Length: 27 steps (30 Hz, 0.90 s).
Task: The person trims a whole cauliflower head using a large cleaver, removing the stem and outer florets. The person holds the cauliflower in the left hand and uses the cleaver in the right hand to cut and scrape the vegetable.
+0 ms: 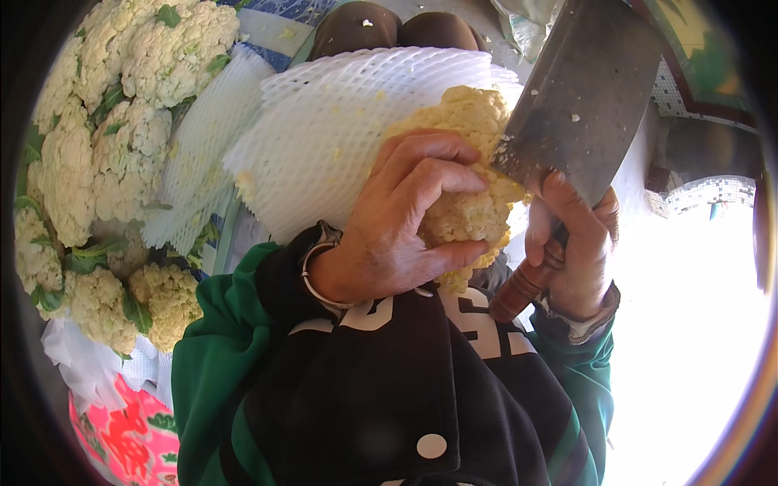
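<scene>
My left hand (407, 212) grips a yellowish cauliflower head (471, 209) from its left side, fingers spread over the curds and thumb below. In my right hand (574, 240) is a cleaver with a wide grey blade (583, 97) and a ringed brown wooden handle (523, 288). The blade's lower left corner meets or overlaps the cauliflower's right side; how deep it goes is hidden. Small white crumbs stick to the blade. Behind the cauliflower lies a white foam net sleeve (328, 127), dotted with yellow bits.
Several whole cauliflowers (130, 140) with green leaves are piled at the left. Another foam net (200, 146) lies beside them. A pink printed bag (130, 431) is at the lower left. Clear plastic (526, 24) shows at the top. Strong glare fills the right side.
</scene>
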Motion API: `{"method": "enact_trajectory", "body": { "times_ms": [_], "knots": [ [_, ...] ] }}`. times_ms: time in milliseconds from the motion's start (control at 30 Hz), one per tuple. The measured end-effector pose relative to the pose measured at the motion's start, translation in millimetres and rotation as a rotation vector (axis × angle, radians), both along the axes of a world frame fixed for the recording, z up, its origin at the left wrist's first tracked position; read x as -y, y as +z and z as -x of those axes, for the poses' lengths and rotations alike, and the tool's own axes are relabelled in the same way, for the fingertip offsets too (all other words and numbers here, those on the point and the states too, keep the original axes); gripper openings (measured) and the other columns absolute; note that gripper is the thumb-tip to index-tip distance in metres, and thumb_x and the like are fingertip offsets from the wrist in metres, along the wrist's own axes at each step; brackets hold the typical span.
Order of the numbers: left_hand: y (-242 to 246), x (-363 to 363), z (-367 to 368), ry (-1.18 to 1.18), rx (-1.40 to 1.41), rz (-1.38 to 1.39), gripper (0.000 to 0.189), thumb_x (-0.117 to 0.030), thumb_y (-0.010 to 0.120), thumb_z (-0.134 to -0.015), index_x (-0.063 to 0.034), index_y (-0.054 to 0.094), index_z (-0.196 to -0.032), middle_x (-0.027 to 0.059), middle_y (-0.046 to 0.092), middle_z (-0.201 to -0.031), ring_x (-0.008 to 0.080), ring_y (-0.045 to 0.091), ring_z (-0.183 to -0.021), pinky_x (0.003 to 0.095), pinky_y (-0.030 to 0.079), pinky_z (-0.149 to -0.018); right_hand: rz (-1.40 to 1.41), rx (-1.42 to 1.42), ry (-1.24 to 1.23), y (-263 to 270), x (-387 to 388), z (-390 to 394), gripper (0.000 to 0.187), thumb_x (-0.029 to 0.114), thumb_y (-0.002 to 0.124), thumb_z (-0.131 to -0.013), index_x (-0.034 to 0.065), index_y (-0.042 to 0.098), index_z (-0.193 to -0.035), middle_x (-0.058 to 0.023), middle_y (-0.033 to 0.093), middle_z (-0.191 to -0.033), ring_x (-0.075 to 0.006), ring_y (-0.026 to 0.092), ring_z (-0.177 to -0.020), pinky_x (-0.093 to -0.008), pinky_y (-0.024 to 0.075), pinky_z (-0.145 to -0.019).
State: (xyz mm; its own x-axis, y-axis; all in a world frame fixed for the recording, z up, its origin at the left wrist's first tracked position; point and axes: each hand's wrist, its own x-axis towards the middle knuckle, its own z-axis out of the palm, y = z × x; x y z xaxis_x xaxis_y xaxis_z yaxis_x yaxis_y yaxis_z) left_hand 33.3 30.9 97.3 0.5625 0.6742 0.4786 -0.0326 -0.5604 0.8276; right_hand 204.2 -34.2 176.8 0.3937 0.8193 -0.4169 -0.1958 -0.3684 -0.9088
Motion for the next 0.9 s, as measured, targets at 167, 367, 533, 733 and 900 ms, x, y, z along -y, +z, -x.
{"method": "enact_trajectory", "body": {
  "times_ms": [167, 367, 533, 733, 900],
  "knots": [
    [-0.5, 2.1, -0.7, 0.023, 0.016, 0.036, 0.058, -0.008, 0.09, -0.058, -0.0034, 0.06, -0.107, 0.0171, 0.055, -0.121, 0.0298, 0.053, -0.115, 0.0393, 0.043, -0.098, 0.0, -0.114, -0.046, 0.2, -3.4, -2.3, 0.022, 0.016, 0.055, -0.095, 0.003, 0.058, -0.077, -0.0065, 0.055, -0.054, -0.0102, 0.045, -0.037, -0.0219, 0.0299, -0.036],
    [-4.1, 2.3, 6.1, 0.054, 0.021, 0.014, 0.06, -0.012, 0.089, -0.062, -0.0025, 0.057, -0.112, 0.0167, 0.047, -0.124, 0.0303, 0.049, -0.12, 0.0401, 0.041, -0.1, -0.08, -0.197, -0.162, -1.9, -6.5, -9.4, 0.027, 0.018, 0.053, -0.096, 0.0048, 0.054, -0.072, -0.0064, 0.054, -0.056, -0.0114, 0.046, -0.038, -0.0223, 0.033, -0.037],
    [-9.4, -8.0, 14.3, 0.158, 0.206, 0.24, 0.057, -0.015, 0.086, -0.065, -0.0021, 0.059, -0.113, 0.018, 0.048, -0.12, 0.0284, 0.05, -0.112, 0.0374, 0.041, -0.097, -0.092, -0.169, -0.153, -9.8, -6.4, -21.9, 0.026, 0.017, 0.053, -0.095, 0.005, 0.056, -0.072, -0.0068, 0.058, -0.06, -0.011, 0.047, -0.041, -0.0225, 0.0362, -0.039],
    [-6.1, -14.3, 36.1, 0.179, 0.263, 0.38, 0.057, -0.011, 0.082, -0.072, 0.0001, 0.054, -0.121, 0.0156, 0.046, -0.126, 0.025, 0.05, -0.118, 0.0379, 0.043, -0.102, -0.074, -0.212, -0.13, -23.9, -14.0, -27.8, 0.022, 0.017, 0.054, -0.094, 0.0059, 0.057, -0.076, -0.0081, 0.061, -0.064, -0.0102, 0.047, -0.042, -0.0222, 0.0346, -0.039],
    [-1.6, -15.4, 46.7, 0.151, 0.318, 0.506, 0.052, -0.005, 0.077, -0.079, -0.0017, 0.053, -0.125, 0.0096, 0.047, -0.128, 0.0213, 0.051, -0.121, 0.0414, 0.043, -0.106, -0.081, -0.231, -0.099, -29.5, -21.5, -20.0, 0.014, 0.013, 0.055, -0.094, 0.0008, 0.059, -0.098, -0.0126, 0.067, -0.077, -0.0162, 0.062, -0.057, -0.023, 0.0475, -0.05]
  ]
}}
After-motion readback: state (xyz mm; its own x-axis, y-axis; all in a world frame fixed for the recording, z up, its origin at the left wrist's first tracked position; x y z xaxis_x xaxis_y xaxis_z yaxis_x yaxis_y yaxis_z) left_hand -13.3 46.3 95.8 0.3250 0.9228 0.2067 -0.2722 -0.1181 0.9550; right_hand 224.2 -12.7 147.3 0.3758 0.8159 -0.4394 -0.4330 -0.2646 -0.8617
